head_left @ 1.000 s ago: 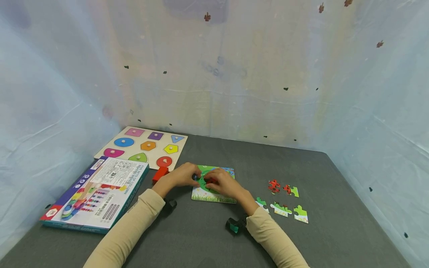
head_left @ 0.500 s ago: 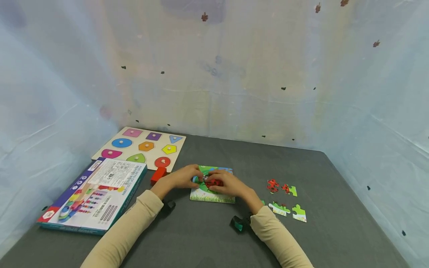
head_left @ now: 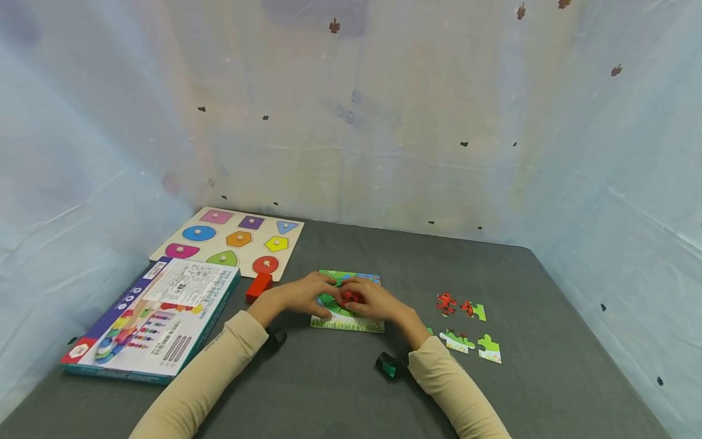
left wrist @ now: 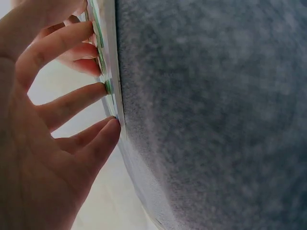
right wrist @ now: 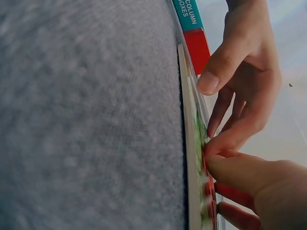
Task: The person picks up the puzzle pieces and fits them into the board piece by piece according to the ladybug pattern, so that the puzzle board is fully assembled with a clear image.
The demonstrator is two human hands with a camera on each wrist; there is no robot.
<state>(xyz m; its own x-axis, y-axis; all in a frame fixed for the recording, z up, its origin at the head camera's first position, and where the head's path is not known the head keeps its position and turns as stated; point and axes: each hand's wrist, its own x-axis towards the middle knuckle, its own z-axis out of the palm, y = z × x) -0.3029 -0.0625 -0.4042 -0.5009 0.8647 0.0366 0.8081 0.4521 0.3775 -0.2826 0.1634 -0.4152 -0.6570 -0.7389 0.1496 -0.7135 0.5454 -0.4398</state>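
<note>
Pale sheeting (head_left: 351, 110) is rising behind and beside a gray table (head_left: 329, 390). A box (head_left: 148, 323) is lying flat at left, its far edge partly hiding a shape board (head_left: 258, 244) of colored, knobbed pieces. At center, a puzzle (head_left: 348, 325) showing a red ladybug on green is lying flat on the table, with two hands bending over it. The left hand (head_left: 306, 294) is spreading its fingers wide along the puzzle's left side, fingertips touching it, gripping nothing. The right hand (head_left: 375, 300) is arching loosely over the ladybug, thumb and fingers parted, its tips resting on the puzzle. A red block (head_left: 258, 287) is sitting between box and left hand. Loose pieces (head_left: 446, 303) are lying on the table to the right, well apart from the block.
</note>
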